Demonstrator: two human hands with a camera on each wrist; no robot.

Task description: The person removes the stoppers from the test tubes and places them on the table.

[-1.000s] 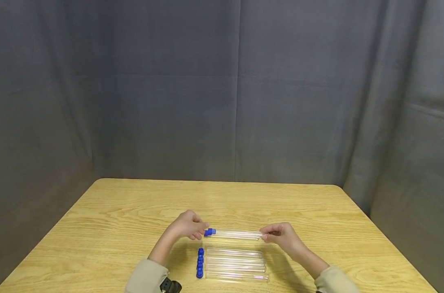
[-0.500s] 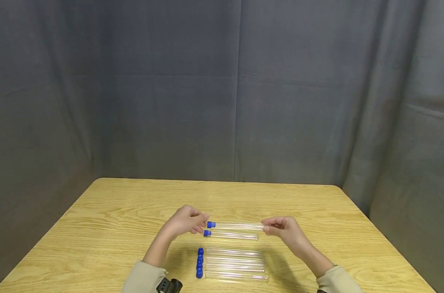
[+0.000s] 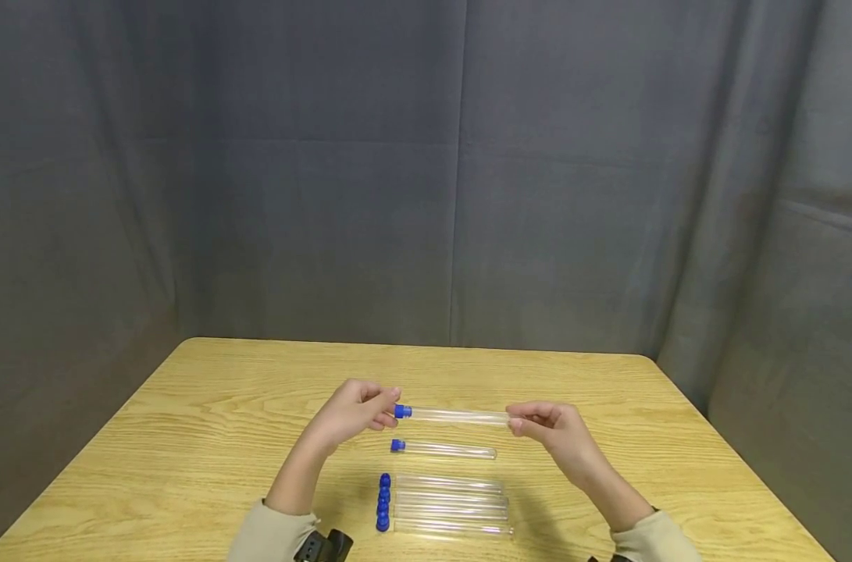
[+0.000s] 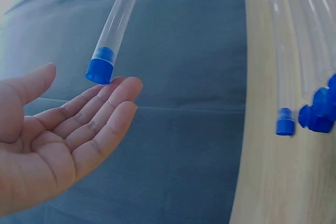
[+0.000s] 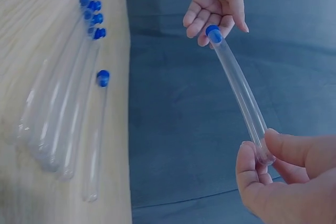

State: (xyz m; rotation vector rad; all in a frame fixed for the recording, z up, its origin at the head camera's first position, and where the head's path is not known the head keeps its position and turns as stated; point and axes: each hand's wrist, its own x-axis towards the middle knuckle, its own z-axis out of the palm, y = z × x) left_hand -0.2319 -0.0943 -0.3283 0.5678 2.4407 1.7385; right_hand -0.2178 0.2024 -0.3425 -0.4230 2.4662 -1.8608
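Observation:
My right hand (image 3: 562, 437) pinches the rounded end of a clear test tube (image 5: 239, 90) between thumb and fingers, holding it level above the table. A blue cap (image 4: 100, 71) sits in the tube's other end. Beside that cap is my left hand (image 3: 348, 414), its palm turned toward the tube and its fingers loosely extended. In the left wrist view the cap lies by the fingertips with the thumb apart from it; whether they touch I cannot tell. Another test tube with a blue cap (image 3: 450, 449) lies on the table below the held one.
Closer to the front of the wooden table (image 3: 187, 437), several clear test tubes (image 3: 450, 507) lie side by side. A row of blue caps (image 3: 383, 503) runs along their left ends. Grey curtains (image 3: 327, 195) stand behind and beside the table.
The held tube has risen away from the capped tube on the table, moving farther from the front edge. Both hands have moved along with it, the right one slightly rightward.

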